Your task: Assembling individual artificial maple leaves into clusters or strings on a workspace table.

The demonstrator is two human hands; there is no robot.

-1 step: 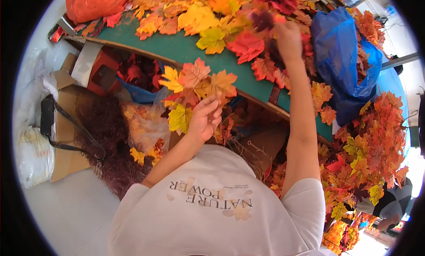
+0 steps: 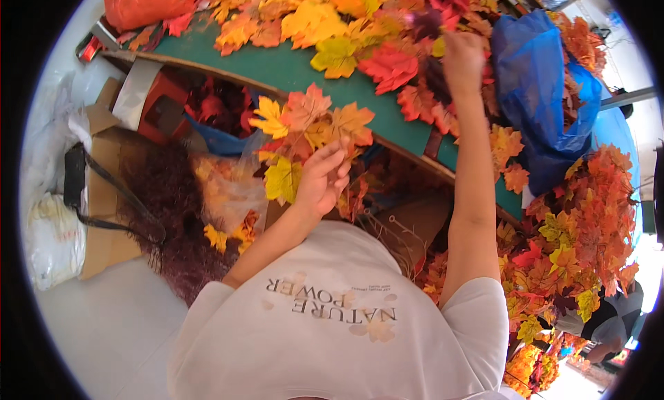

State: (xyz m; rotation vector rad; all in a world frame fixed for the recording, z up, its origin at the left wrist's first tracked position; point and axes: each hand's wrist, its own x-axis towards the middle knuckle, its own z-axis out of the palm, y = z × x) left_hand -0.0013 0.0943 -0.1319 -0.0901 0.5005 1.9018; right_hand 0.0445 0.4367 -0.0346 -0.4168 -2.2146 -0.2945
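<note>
Leaves of orange, red and yellow cloth [image 2: 325, 20] covered the green table [image 2: 290, 68]. Her left hand [image 2: 321, 182] pinched a bunch of fake maple leaves [image 2: 311, 127] by the stems, below the table edge, so they fanned out. Her right hand [image 2: 462, 58] reached into the pile; I could not tell how its fingers were.

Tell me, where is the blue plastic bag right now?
In the head view, the blue plastic bag sits at the upper right, on the green table, just right of the raised right hand among the leaves.

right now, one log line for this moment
left hand: holds bunch of orange and yellow fabric maple leaves | right hand: in leaf pile on green table
</note>
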